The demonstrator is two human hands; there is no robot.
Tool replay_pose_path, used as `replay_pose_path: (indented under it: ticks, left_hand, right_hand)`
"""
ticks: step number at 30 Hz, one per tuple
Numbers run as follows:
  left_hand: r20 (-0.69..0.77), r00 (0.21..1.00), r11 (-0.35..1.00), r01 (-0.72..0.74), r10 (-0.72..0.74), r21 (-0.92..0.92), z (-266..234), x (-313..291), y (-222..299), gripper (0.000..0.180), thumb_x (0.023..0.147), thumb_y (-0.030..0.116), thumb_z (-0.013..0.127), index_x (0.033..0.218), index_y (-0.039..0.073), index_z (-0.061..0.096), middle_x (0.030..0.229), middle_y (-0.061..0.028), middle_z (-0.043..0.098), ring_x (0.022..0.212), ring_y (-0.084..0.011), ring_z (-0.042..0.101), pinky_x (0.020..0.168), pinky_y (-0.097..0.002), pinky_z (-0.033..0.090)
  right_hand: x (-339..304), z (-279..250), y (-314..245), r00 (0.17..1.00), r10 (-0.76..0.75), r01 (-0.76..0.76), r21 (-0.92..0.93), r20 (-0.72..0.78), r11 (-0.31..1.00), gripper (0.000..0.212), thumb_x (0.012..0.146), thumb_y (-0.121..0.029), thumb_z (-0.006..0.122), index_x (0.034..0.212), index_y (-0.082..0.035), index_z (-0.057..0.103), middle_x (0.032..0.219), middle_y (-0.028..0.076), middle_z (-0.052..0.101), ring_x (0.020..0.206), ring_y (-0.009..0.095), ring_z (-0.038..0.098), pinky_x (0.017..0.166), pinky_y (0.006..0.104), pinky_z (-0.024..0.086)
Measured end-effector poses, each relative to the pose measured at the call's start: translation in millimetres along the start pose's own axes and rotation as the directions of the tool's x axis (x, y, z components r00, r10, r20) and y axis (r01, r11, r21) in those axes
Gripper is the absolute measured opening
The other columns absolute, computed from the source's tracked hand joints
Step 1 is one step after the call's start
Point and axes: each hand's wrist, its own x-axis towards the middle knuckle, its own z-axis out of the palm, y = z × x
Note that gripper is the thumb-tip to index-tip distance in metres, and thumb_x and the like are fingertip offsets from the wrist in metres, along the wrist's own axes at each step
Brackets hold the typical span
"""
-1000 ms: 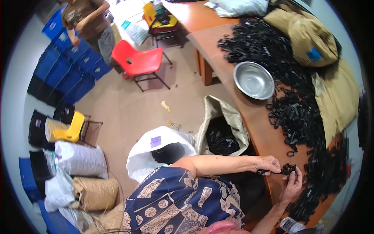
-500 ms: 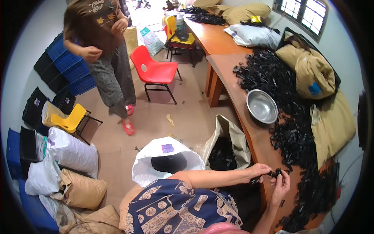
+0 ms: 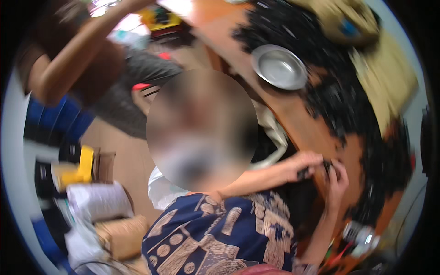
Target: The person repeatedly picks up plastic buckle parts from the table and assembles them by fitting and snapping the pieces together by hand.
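Over the front edge of the wooden table (image 3: 286, 110), my two hands meet around small black plastic pieces. My left hand (image 3: 306, 164) has its fingers closed, and one black piece (image 3: 302, 173) shows beneath it. Another small black piece (image 3: 327, 165) lies between the fingertips of both hands. My right hand (image 3: 338, 178) pinches that piece from the other side. Motion blur hides the exact kind of the pieces. Farther along the table, a large heap of similar black pieces (image 3: 337, 107) spreads beside a round metal bowl (image 3: 280, 67).
A person in a brown top (image 3: 98, 59) leans in at the upper left, one arm raised. Tan sacks (image 3: 385, 87) rest behind the heap. White sacks (image 3: 101, 201), a yellow chair (image 3: 82, 167) and blue crates (image 3: 59, 114) stand left. A blurred patch covers the middle.
The view has swung, so the table and bowl sit higher in the picture. The other person has come nearer, bent over with an arm raised. My hands still hold the black pieces together.
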Motion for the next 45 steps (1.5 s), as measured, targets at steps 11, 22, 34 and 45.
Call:
replay_pose_path:
  ticks: [11, 22, 34, 45]
  left_hand:
    - [-0.087, 0.983, 0.947, -0.129, 0.161, 0.295, 14.7, 25.5, 15.0, 0.014, 0.091, 0.017, 0.063, 0.085, 0.009, 0.054, 0.066, -0.0002, 0.056, 0.045, -0.0077, 0.046, 0.042, -0.0193, 0.035]
    - [0.0, 0.987, 0.723, -0.118, 0.161, 0.681, 30.8, 17.9, 3.7, 0.014, 0.09, 0.011, 0.064, 0.09, 0.004, 0.052, 0.071, -0.0004, 0.057, 0.049, -0.0044, 0.047, 0.044, -0.0182, 0.039]
    - [0.059, 0.996, 0.366, -0.081, 0.071, 0.927, 15.4, -0.8, -22.9, 0.042, 0.09, 0.009, 0.062, 0.128, 0.002, 0.044, 0.091, -0.0044, 0.061, 0.052, -0.0051, 0.048, 0.045, -0.0189, 0.042]
    - [-0.017, 0.99, 0.742, 0.117, -0.141, 0.661, 13.4, 2.8, -39.5, 0.051, 0.085, 0.008, 0.069, 0.129, 0.002, 0.043, 0.102, -0.0067, 0.062, 0.062, -0.0045, 0.054, 0.046, -0.0158, 0.044]
  right_hand:
    - [2.8, -38.3, -8.3, 0.994, 0.096, -0.092, 0.083, -0.048, 0.992, 0.016, 0.09, -0.005, 0.062, 0.104, 0.001, 0.061, 0.091, 0.003, 0.065, 0.069, 0.005, 0.058, 0.059, 0.0176, 0.046]
    - [-3.5, -43.7, -1.5, 0.995, 0.094, -0.09, -0.135, 0.019, 0.987, 0.014, 0.087, -0.006, 0.064, 0.099, 0.002, 0.063, 0.069, 0.0, 0.061, 0.058, 0.005, 0.055, 0.054, 0.0203, 0.046]
    - [-39.2, -22.8, 27.3, 0.998, -0.068, 0.068, -0.319, 0.014, 0.945, 0.009, 0.088, -0.001, 0.06, 0.096, 0.002, 0.061, 0.072, 0.002, 0.057, 0.06, 0.008, 0.055, 0.054, 0.0224, 0.045]
    - [-61.3, -30.0, 48.2, 0.977, 0.204, -0.18, 0.277, -0.06, 0.944, 0.015, 0.088, -0.001, 0.061, 0.103, 0.0, 0.059, 0.083, 0.001, 0.053, 0.063, 0.007, 0.057, 0.054, 0.0201, 0.046]
